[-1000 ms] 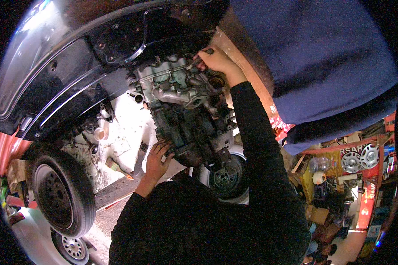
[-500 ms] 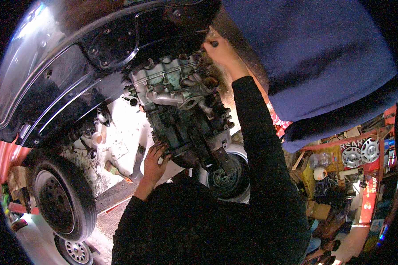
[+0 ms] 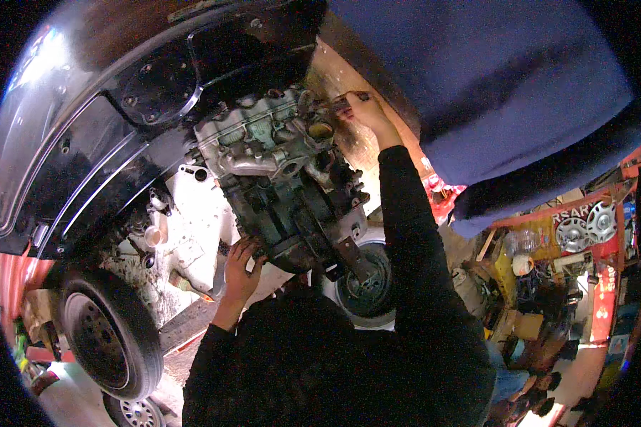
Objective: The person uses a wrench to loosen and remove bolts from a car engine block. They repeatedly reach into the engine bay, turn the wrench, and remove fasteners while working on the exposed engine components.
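Observation:
A greasy car engine (image 3: 285, 196) with a grey, ribbed top cover stands in front of me, beside a dark car body panel. My left hand (image 3: 242, 276) is at its lower left corner, thumb and fingers curled around the edge. Beyond the engine's upper right end is my right hand (image 3: 369, 114), the arm stretched far forward. Its fingers are closed on a small dark, reddish-brown thing whose kind I cannot make out. Between that hand and the engine's top cover there is a gap. The open round port (image 3: 321, 131) on the engine faces up.
A black car panel (image 3: 107, 142) fills the upper left. Wheels lie around: a tyre (image 3: 107, 338) at lower left, another wheel (image 3: 367, 277) below the engine. Blue cloth (image 3: 506, 92) hangs at upper right. Cluttered shelves with wheel covers (image 3: 587, 226) are at right.
My right hand has drawn away from the engine's upper end, toward the right and nearer, with the small dark thing in its fingers. My left hand stays at the engine's corner. The view has shifted slightly.

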The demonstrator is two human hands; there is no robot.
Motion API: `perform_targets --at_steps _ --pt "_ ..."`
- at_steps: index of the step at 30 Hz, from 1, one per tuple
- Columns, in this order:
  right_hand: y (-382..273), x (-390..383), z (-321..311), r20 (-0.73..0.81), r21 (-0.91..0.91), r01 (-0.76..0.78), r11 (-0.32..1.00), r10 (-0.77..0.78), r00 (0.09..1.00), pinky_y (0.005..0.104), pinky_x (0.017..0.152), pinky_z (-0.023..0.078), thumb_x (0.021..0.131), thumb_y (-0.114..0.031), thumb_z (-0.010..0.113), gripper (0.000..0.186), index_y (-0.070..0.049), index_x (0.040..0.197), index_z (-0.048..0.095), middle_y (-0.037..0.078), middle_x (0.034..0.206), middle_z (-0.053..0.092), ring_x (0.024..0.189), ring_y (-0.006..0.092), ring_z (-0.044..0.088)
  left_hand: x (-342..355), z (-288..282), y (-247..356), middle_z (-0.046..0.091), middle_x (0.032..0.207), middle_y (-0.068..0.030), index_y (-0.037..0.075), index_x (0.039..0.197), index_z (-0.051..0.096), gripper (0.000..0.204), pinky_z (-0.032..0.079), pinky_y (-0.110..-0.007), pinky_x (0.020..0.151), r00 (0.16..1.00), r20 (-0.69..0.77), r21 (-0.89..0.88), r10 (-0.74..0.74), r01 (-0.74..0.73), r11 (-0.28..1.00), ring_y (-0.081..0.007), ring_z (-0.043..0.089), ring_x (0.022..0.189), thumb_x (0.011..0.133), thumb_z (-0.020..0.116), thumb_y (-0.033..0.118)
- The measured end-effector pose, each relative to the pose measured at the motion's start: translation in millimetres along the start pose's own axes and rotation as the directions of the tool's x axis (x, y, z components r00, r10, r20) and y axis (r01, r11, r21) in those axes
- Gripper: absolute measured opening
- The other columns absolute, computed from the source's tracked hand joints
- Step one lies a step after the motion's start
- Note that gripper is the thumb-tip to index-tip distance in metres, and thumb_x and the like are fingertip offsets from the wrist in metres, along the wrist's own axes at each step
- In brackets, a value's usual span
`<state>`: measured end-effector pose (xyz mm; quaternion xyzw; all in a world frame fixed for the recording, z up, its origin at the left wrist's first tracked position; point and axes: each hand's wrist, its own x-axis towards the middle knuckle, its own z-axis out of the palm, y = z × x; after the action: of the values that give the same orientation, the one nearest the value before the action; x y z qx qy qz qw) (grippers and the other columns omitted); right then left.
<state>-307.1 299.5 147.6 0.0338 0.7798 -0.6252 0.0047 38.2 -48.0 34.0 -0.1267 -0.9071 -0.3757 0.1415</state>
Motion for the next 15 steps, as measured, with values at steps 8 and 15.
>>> perform_targets --at_steps 8,15 --pt "15 2 -9 0.061 0.2 0.047 0.979 -0.061 0.996 0.033 0.063 0.06 0.1 -0.024 0.06 0.026 0.0 0.107 0.069 0.013 0.091 0.074 0.07 0.0245 0.075 -1 10 -5 0.066 0.129 -0.0154 0.004 0.12 0.067 0.037 0.047 -0.049 0.107 0.999 -0.035 -0.096 0.01 -0.013 0.995 -0.0391 0.059 0.124 0.085 0.077 0.007" --pt "17 -2 1 -0.077 0.065 0.148 0.987 -0.143 0.987 0.0407 0.068 0.059 0.094 -0.02 0.068 0.022 0.0 0.103 0.073 0.018 0.094 0.075 0.076 0.0213 0.074 -5 13 -13 0.066 0.13 -0.0146 0.006 0.122 0.067 0.04 0.046 -0.049 0.108 1.0 -0.024 -0.098 -0.005 0.003 0.995 -0.0387 0.058 0.125 0.084 0.077 0.005"
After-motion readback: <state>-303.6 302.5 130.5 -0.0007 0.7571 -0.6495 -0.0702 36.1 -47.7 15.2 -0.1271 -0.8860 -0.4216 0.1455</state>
